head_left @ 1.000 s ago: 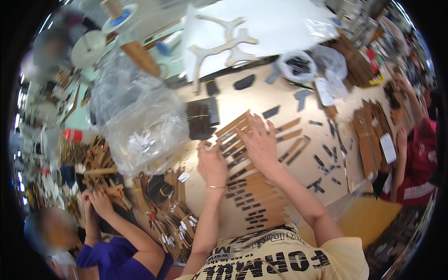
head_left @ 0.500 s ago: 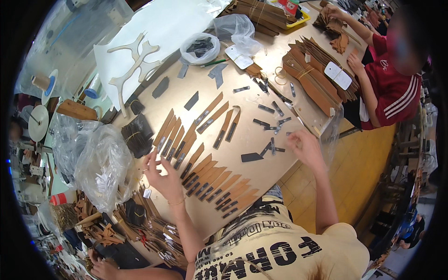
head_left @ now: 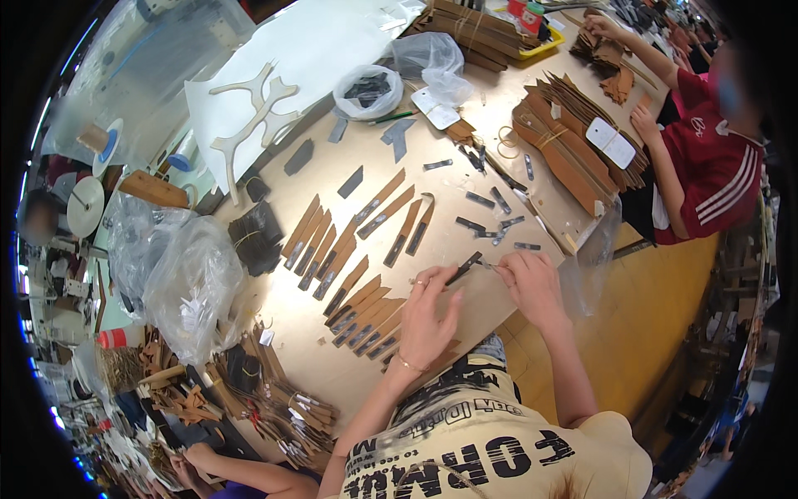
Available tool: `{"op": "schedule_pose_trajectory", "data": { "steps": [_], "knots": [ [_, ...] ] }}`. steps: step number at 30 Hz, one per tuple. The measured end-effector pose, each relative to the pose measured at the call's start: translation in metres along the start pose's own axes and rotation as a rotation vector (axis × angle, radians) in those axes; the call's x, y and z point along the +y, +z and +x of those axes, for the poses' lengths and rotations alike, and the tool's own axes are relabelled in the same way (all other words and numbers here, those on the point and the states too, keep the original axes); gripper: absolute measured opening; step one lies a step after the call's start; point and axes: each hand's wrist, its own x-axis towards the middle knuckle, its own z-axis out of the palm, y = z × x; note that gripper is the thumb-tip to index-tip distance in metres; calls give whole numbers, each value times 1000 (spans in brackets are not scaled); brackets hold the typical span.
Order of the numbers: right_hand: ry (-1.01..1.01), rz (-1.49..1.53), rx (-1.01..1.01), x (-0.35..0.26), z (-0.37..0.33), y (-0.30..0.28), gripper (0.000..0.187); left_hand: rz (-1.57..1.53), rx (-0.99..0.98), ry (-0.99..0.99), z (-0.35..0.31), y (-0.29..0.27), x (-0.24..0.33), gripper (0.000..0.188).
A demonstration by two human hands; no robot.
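Surface: tan worktable (head_left: pixel 465 108).
Centre: rows of brown leather strips (head_left: pixel 353 274), each with a dark strip.
Loose: small dark strips (head_left: pixel 490 218).
Left: clear plastic bags (head_left: pixel 187 287), dark stack (head_left: pixel 256 237).
Far side: white sheet (head_left: pixel 307 50), bundled leather pieces (head_left: pixel 573 137).

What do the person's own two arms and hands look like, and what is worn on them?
Both forearms are bare; no gloves or long sleeves. The left hand has a thin ring on one finger and a thin bracelet at the wrist. The right hand shows no ring, bracelet or watch. The arms come out of the short sleeves of a pale yellow T-shirt with large black lettering.
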Motion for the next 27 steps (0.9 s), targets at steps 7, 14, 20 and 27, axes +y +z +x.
{"op": "schedule_pose_trajectory", "data": {
  "steps": [7,14,20,27],
  "knots": [
    [-222,-121,98,1,16,-6,12,231,-305,177,55,37,-53,40],
    [-467,-179,493,10,20,-25,26,428,114,332,75,21,-39,41],
    [-683,-110,534,-9,44,-23,31,-837,-441,-479,58,-45,-5,31],
    [-861,265,304,-70,94,21,28,-851,56,-486,9,-77,-25,21]
  ]
}}
